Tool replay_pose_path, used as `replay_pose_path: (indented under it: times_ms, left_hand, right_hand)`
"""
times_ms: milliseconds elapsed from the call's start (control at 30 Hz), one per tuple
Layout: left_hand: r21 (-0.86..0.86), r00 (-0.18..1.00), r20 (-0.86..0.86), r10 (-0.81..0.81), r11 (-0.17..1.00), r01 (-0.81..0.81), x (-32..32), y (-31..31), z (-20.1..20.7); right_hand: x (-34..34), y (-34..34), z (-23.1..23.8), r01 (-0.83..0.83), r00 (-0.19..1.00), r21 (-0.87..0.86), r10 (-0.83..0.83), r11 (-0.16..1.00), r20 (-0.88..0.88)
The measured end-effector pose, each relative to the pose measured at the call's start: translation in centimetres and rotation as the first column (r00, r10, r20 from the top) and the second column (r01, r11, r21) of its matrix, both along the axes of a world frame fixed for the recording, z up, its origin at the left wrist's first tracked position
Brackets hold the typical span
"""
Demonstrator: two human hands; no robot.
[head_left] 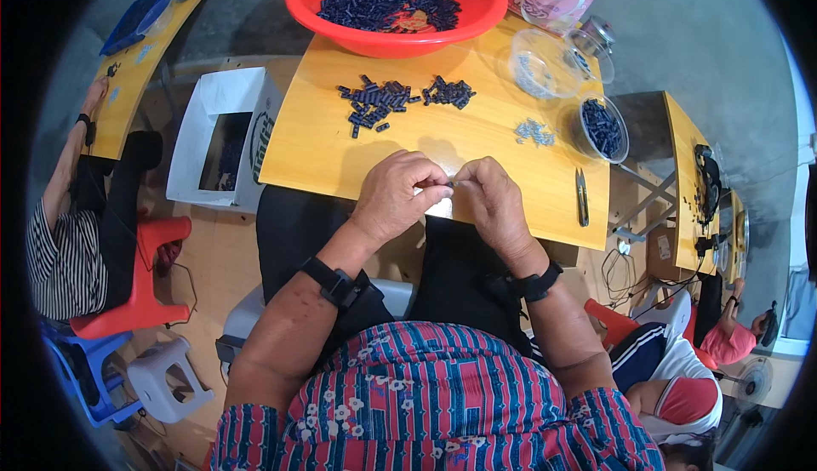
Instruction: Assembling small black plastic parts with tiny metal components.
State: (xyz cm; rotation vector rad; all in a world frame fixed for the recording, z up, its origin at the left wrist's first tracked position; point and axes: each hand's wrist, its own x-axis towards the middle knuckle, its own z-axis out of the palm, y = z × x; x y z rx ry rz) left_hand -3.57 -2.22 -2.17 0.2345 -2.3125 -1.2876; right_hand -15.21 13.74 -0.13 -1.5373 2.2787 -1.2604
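Above the front edge of the yellow table [323, 160], my left hand [398, 194] and my right hand [494, 203] meet, fingertips pinched close together. Whatever they hold is tiny and mostly covered by the fingers, so I cannot make out its kind. Beyond them lie two loose piles of small dark blocky pieces, a larger pile [374, 103] and a smaller pile [448, 92]. To the right of my right hand is a little heap of small pale bluish parts [534, 132]. Dark-handled tweezers or snips [582, 197] rest near the table's right edge.
A big red basin [308, 13] of dark pieces stands at the back. Clear tubs [545, 64] and a round tub of dark pieces [602, 129] sit right. A white box [191, 160] is left of the table. Other people [68, 258] sit at side tables.
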Motion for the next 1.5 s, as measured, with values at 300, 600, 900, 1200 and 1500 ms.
replay_pose_path:
  times_ms: [300, 600, 900, 1200, 1500]
  left_hand:
    - [0.008, 0.999, 0.03, 0.01, 1.0, -0.011, 0.0, 0.1, 0.1]
    - [0.024, 0.999, 0.022, 0.032, 0.999, -0.033, -0.4, 0.1, 0.0]
    - [-0.013, 0.994, 0.081, 0.075, 0.997, -0.074, -0.5, 0.2, -0.1]
    - [0.091, 0.996, 0.06, 0.069, 0.993, -0.075, -0.3, 0.0, -0.2]
    - [0.171, 0.998, 0.026, 0.057, 0.983, -0.061, -0.2, 0.1, -0.2]
  right_hand:
    - [0.3, -0.4, -0.1, 0.031, 0.967, 0.133, 0.003, 0.991, -0.253]
    - [0.0, -0.5, 2.2, 0.031, 0.76, 0.325, 0.189, 0.945, -0.622]
    - [-0.8, -1.7, 3.6, -0.039, 0.571, 0.467, 0.403, 0.883, -0.715]
    - [-1.5, -1.5, 1.0, -0.139, 0.947, 0.097, 0.161, 0.986, -0.277]
    - [1.6, -0.5, -2.2, 0.188, 0.801, -0.122, -0.08, 0.974, 0.593]
